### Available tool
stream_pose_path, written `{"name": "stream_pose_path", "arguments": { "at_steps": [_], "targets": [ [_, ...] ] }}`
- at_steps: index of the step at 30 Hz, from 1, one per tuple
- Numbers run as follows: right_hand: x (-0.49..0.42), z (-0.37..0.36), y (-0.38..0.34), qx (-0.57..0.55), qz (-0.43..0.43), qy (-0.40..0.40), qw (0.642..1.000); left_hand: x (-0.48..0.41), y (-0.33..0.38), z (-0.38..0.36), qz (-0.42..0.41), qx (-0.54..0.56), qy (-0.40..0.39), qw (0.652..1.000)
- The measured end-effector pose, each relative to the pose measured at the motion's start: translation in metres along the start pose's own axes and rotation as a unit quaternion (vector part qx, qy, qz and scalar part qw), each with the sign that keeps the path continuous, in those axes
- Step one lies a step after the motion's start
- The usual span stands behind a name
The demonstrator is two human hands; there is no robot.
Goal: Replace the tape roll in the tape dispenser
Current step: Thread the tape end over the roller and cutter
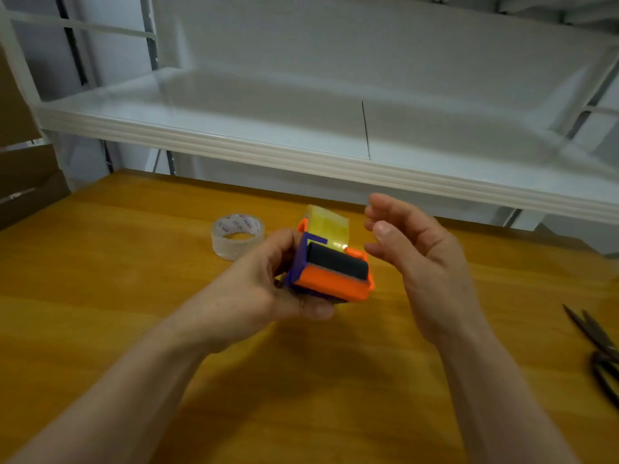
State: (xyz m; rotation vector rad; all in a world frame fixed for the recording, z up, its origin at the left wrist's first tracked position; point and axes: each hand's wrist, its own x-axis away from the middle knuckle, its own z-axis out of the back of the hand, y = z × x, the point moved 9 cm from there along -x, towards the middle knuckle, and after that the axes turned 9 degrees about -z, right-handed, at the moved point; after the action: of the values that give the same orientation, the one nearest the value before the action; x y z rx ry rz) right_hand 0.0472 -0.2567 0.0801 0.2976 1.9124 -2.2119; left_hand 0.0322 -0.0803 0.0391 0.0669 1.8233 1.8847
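Left hand (264, 283) clasps the tape dispenser (330, 262), apparently steadying it for the swap. Right hand (418, 259) hovers alongside, fingers (385, 204) loose; clear tape roll (237, 236) lies past the gripping fingers.

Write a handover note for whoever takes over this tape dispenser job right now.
Left hand grips the tape dispenser over the table. Right hand is open beside it, touching nothing.
A yellowish roll sits in the dispenser; a clear tape roll lies on the table behind it. Scissors lie at the right edge.
Done: unclear, cannot tell which roll is new.
Left: check that, swap if needed.
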Motion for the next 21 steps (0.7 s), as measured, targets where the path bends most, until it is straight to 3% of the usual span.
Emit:
{"name": "stream_pose_path", "arguments": {
  "at_steps": [7, 13, 17, 21],
  "targets": [
    [0.001, -0.005, -0.008, 0.197, 0.038, 0.013, 0.980, 0.001, -0.008, -0.023, 0.003, -0.072, -0.084, 0.994],
    [0.002, -0.004, -0.011, 0.204, 0.037, 0.014, 0.978, -0.006, -0.027, -0.016, 0.040, -0.080, -0.041, 0.995],
    [0.004, -0.004, -0.015, 0.214, 0.046, 0.023, 0.976, -0.001, -0.015, -0.024, 0.020, -0.114, -0.092, 0.989],
    [0.006, -0.008, -0.017, 0.258, 0.056, 0.026, 0.964, 0.001, -0.010, -0.023, 0.014, -0.113, -0.086, 0.990]
  ]
}}
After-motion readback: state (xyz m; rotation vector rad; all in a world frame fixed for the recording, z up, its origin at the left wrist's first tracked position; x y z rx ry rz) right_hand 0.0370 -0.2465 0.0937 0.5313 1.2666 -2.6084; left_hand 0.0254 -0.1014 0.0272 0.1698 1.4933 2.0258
